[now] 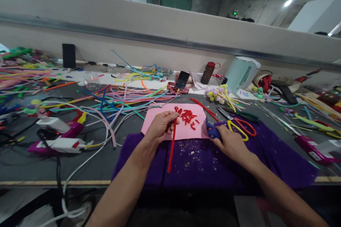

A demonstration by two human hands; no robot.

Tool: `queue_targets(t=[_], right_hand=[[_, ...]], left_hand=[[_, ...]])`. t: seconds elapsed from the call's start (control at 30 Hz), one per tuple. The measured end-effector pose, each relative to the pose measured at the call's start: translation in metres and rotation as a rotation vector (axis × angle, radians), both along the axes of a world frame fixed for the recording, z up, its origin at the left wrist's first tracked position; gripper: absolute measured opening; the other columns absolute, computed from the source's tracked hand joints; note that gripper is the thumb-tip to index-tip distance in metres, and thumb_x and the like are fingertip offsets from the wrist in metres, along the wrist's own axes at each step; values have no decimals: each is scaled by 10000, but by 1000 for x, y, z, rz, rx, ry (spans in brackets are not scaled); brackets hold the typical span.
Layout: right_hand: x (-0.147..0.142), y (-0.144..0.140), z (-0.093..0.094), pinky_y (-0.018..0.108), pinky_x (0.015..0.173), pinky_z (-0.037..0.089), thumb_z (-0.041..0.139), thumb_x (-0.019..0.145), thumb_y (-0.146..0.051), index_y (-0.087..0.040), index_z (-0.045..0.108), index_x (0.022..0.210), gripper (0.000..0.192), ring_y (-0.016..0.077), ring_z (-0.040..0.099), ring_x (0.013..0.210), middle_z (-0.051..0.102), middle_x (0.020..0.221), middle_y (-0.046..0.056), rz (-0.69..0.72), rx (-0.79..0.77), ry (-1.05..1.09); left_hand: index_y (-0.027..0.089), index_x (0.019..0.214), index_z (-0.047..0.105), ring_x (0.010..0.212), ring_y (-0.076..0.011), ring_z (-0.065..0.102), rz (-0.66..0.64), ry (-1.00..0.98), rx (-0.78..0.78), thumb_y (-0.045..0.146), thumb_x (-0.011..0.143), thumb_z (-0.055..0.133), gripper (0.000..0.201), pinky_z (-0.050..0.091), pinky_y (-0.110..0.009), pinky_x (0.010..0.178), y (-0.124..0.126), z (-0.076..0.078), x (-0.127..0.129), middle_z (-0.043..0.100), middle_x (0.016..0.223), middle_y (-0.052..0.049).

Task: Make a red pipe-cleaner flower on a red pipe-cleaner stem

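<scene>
We see a red pipe cleaner (172, 145) held upright-ish over the pink paper sheet (170, 122), its upper end at the sheet and its lower end reaching down across the purple cloth (266, 156). The left hand (161, 127) has its fingers curled and pinched around the top of that stem, thumb pressed against it. Just beside the fingertips, on the sheet, lies a small heap of short red cut pieces (188, 117).

The right hand (230, 143) rests on the cloth at the sheet's right edge, fingers closed over a blue tool (212, 132) whose nose touches the paper; we cannot tell exactly how the fingers grip it. Near that hand lie 2 pairs of scissors: a yellow-handled pair (236, 128) and a red-handled pair (246, 126), with loose red stems (204, 108) beside them.

Farther out on the grey table (26, 170), a tangle of coloured pipe cleaners (125, 97) spreads to the left, and a glue gun (60, 142) with a white cable lies at the far left. Toward the back stand a phone (182, 79), a brown bottle (208, 72), a pale green box (243, 74) and a bunch of small pipe-cleaner flowers (220, 94).
</scene>
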State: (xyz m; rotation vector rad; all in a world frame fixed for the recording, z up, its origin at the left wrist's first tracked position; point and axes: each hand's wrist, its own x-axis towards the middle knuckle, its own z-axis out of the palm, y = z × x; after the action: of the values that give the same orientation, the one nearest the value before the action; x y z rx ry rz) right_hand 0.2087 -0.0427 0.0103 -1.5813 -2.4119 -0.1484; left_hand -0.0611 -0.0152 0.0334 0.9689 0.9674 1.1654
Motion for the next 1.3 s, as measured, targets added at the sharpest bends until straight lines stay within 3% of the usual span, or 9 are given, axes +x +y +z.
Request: queue_targets(t=[0.1, 0.3, 0.6, 0.8, 1.0, 1.13, 1.3], right_hand=[[-1, -11, -8, 314, 681, 406, 460, 801, -357, -157, 494, 1046, 318, 234, 564, 834, 573, 946, 91, 17, -9, -105], [1, -14, -10, 313, 709, 411, 447, 812, -380, -158, 498, 1049, 329, 223, 559, 857, 561, 947, 95, 43, -62, -115], [8, -9, 16, 295, 675, 414, 475, 805, -457, -183, 563, 971, 333, 193, 571, 793, 605, 896, 72, 198, -149, 7], [-4, 38, 40, 262, 695, 392, 407, 866, -249, -211, 628, 925, 231, 155, 574, 798, 639, 881, 44, 328, -90, 119], [-41, 95, 36, 230, 640, 353, 499, 772, -122, -254, 662, 938, 268, 149, 565, 822, 638, 899, 22, 518, -163, -57], [-53, 106, 27, 221, 594, 319, 527, 774, -174, -286, 668, 910, 225, 136, 553, 768, 631, 857, 4, 609, -215, -150], [-62, 107, 22, 228, 552, 280, 548, 758, -204, -230, 673, 822, 143, 145, 552, 745, 641, 837, 24, 544, -217, -204]], left_hand=[[120, 737, 603, 320, -7, 384, 8, 6, 10, 346, 670, 643, 240, 236, -128, 278, 0, -1, 1, 580, 553, 34], [121, 724, 604, 327, -6, 391, -13, 38, 30, 336, 679, 639, 223, 249, -129, 288, -1, -3, 5, 600, 578, 22], [121, 742, 601, 331, -12, 400, -29, 70, 19, 349, 682, 635, 238, 252, -133, 289, -2, -4, 7, 601, 581, 10], [127, 747, 596, 330, -14, 398, -44, 93, -1, 340, 676, 637, 228, 263, -132, 294, -3, -1, 10, 602, 579, 11], [123, 719, 583, 327, -12, 399, -57, 116, -23, 343, 672, 647, 234, 273, -127, 299, -4, -1, 12, 591, 571, 10], [127, 685, 563, 313, -10, 390, -73, 123, -45, 347, 674, 647, 235, 286, -133, 310, -5, 0, 14, 593, 565, 11], [132, 694, 563, 312, -21, 396, -93, 106, -74, 355, 660, 657, 244, 267, -136, 301, -6, 0, 16, 592, 540, 12]])
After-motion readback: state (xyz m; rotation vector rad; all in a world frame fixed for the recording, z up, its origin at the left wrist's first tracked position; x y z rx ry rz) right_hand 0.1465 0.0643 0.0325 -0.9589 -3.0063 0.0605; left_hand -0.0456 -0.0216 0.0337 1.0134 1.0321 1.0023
